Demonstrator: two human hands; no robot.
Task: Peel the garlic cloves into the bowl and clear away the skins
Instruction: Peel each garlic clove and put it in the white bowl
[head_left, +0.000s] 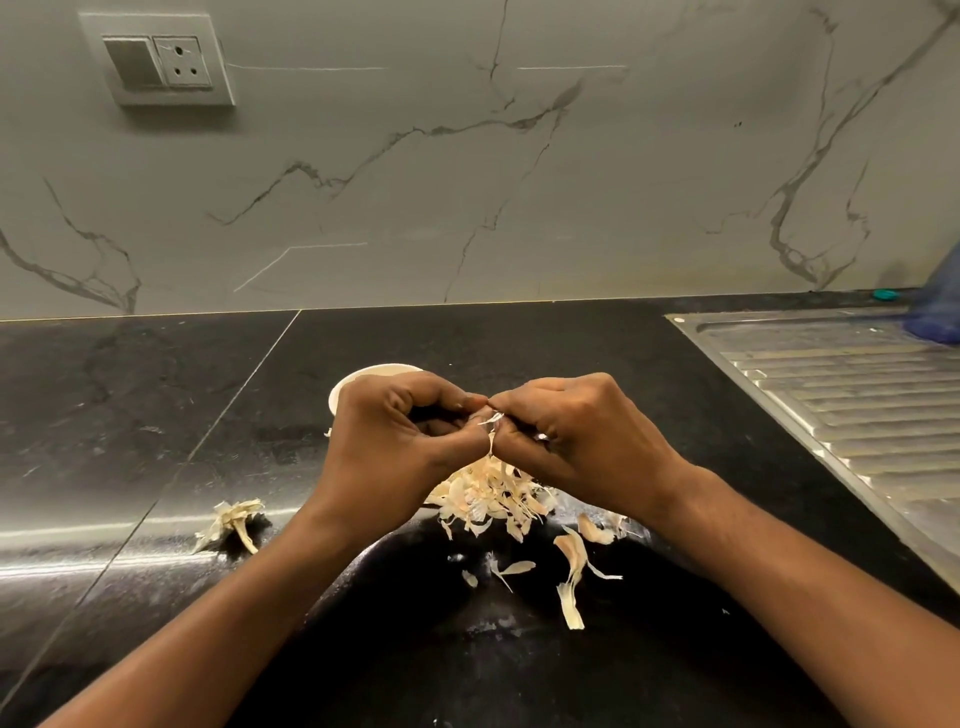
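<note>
One garlic clove (492, 417) is held above the desk (130, 415), just in front of the bowl (358, 379). We see only a pale sliver of it between the fingertips. Both hands meet on it: the left hand (395, 431) pinches it with thumb and curled fingers, and the right hand (566, 431) pinches it from the opposite side. A thin strip of skin (490, 442) hangs from the clove toward the heap below. We note a heap of skins (488, 499) on the black desk directly beneath the hands, with loose skins (571, 582) scattered nearer the person. The white bowl stands behind the left hand, largely covered by it; we cannot see its contents. A dry garlic husk (231, 522) lies apart to the left. A steel drainboard (831, 395) sits at the right, and a switch-and-socket plate (161, 65) is fixed to the marbled wall.
</note>
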